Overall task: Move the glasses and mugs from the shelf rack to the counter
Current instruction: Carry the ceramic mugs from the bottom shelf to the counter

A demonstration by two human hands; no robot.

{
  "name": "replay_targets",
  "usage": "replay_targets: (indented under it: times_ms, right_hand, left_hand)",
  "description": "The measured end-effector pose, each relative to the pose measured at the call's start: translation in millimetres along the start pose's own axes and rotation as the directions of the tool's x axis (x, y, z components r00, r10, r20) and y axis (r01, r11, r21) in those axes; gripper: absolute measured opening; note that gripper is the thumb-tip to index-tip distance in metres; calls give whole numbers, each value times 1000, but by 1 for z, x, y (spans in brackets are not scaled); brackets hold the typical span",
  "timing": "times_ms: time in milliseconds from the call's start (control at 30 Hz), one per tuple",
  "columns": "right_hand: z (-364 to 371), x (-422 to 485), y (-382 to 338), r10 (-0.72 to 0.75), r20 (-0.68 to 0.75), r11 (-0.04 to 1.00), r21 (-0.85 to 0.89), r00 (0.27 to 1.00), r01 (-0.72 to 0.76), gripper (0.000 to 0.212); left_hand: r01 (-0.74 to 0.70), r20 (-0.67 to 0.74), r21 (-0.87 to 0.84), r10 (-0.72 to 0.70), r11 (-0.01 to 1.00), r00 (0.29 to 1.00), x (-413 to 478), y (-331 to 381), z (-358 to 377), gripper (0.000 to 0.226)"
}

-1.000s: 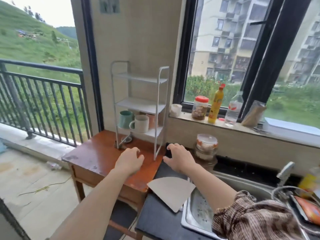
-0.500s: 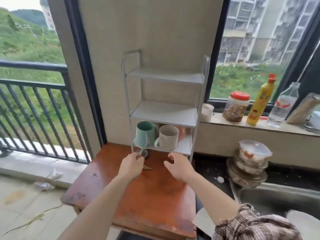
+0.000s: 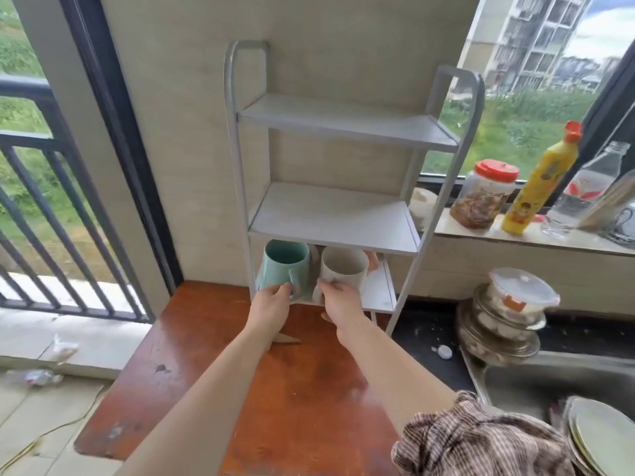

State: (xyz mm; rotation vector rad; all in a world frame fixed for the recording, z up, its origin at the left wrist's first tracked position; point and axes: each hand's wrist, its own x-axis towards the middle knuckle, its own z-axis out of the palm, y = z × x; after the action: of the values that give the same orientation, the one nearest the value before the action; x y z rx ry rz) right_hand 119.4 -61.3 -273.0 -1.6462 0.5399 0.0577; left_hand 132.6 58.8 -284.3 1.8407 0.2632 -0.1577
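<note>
Your left grip (image 3: 271, 305) is clamped on the lower part of the teal mug (image 3: 283, 266), fingers curled by its handle. Your right grip (image 3: 338, 300), just to the right of it, is clamped the same way on the beige mug (image 3: 343, 269). Both mugs stand just beyond your grips, side by side on the bottom shelf of the shelf rack (image 3: 330, 218). Past your right grip, behind the beige mug, something orange (image 3: 372, 261) partly shows. The wooden counter (image 3: 309, 389) lies beneath both grips.

Red-lidded jar (image 3: 482, 197) and yellow bottle (image 3: 536, 187) stand on the windowsill (image 3: 488, 237).
</note>
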Motion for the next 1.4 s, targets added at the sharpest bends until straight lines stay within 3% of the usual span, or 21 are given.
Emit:
replay_targets:
  times_ms: [133, 333, 467, 633, 800, 900, 1000, 1233, 1400]
  right_hand:
    - [4, 3, -4, 66, -2, 994, 87, 998, -66, 12]
    - [-11, -5, 1, 149, -20, 986, 79, 989, -147, 23]
    - [-29, -12, -2, 211, 9, 968, 140, 977, -210, 29]
    - [-51, -23, -2, 129, 52, 966, 221, 990, -137, 33]
    - [-83, -57, 3, 84, 98, 981, 166, 992, -100, 19]
    - [-114, -85, 10, 62, 124, 986, 149, 990, -80, 30]
    - [-153, -114, 25, 39, 101, 986, 156, 994, -55, 28]
    - [-284, -191, 74, 68, -120, 990, 131, 991, -52, 24]
    - [-393, -262, 127, 126, -201, 951, 304, 971, -61, 21]
  left_hand:
    - [57, 28, -58, -56, 997, 998, 7, 5, 4, 35]
    - [265, 170, -125, -242, 956, 955, 7, 12, 4, 45]
    - [166, 108, -180, -148, 970, 983, 5, 10, 9, 43]
    - [57, 50, -163, -49, 985, 998, -10, 3, 10, 40]
    - [-18, 63, -104, 25, 994, 998, -41, -5, 12, 35]
    - [-31, 87, -64, 36, 997, 996, -69, -7, 23, 34]
    - [-22, 138, -107, 36, 994, 990, -102, -8, 45, 34]
    - [-68, 309, -26, 73, 997, 948, -197, -8, 133, 35]
    - [-5, 458, -30, 18, 1000, 889, -283, -12, 230, 35]
